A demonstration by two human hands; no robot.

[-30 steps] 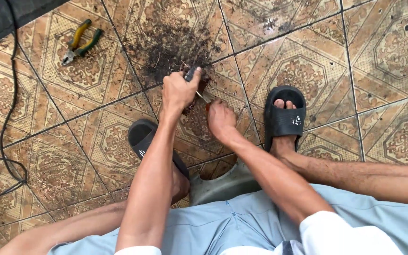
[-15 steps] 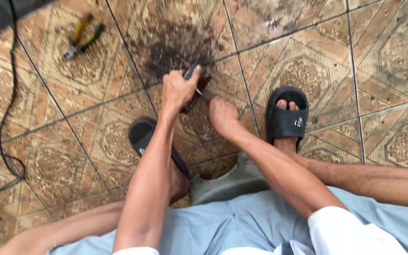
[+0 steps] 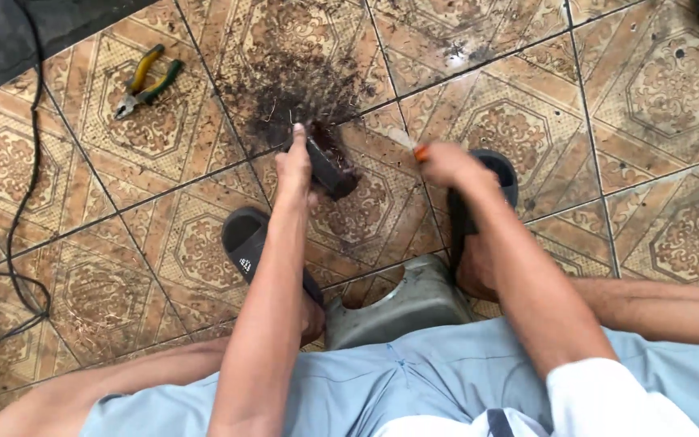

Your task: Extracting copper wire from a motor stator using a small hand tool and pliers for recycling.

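Gripping dark, grimy block (image 3: 329,166)

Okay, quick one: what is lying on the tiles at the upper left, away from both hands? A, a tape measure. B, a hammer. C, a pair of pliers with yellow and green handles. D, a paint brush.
C: a pair of pliers with yellow and green handles lies on the patterned floor tiles at upper left, well apart from the left hand and the right hand.

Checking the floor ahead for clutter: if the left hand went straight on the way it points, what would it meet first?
Probably the dark debris patch on the tiles, just beyond the left hand and its dark block; depth is uncertain.
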